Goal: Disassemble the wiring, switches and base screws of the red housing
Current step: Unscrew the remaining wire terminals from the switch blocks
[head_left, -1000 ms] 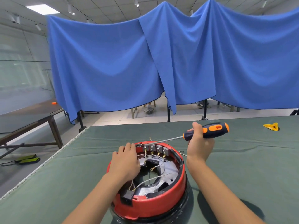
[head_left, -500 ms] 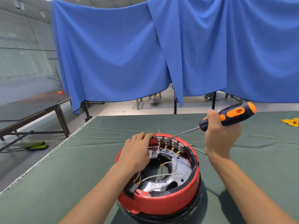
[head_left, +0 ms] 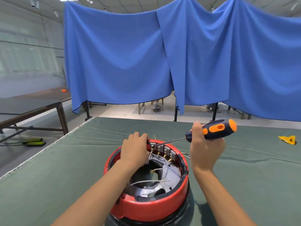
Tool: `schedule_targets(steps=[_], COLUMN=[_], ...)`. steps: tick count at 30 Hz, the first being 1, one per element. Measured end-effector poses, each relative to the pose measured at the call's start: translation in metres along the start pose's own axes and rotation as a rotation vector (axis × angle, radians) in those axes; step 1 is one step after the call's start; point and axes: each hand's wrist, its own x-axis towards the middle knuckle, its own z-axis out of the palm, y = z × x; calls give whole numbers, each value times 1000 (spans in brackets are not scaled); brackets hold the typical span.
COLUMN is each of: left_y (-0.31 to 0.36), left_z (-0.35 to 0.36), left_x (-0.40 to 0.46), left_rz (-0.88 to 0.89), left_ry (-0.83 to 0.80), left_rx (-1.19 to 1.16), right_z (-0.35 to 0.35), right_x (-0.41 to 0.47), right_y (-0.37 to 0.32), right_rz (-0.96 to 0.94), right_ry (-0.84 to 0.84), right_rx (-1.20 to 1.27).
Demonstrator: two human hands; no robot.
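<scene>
Blue drapes [head_left: 123,56] hang on dark stands across the back, from ten to two o'clock. Pale floor tiles [head_left: 123,110] show beneath them. At nine o'clock stands a dark side table [head_left: 32,101] before a grey wall [head_left: 24,46].

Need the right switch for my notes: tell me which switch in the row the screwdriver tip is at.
The screwdriver tip is at the second switch from the left, beside the end one by the left hand.
</scene>
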Motion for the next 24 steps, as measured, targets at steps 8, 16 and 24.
schedule_targets(steps=[8, 16, 24], left_y=[-8, -9, -13], left_z=[8, 4, 2], left_x=[-3, -5, -6], left_rz=[35, 38, -21], left_ry=[53, 62, 15], left_rx=[-149, -208, -306], right_z=[3, 24, 73], right_x=[3, 6, 51], right_y=[3, -7, -7], right_rz=[-28, 11, 109], right_ry=[-91, -126, -172], right_rx=[-99, -205, -416])
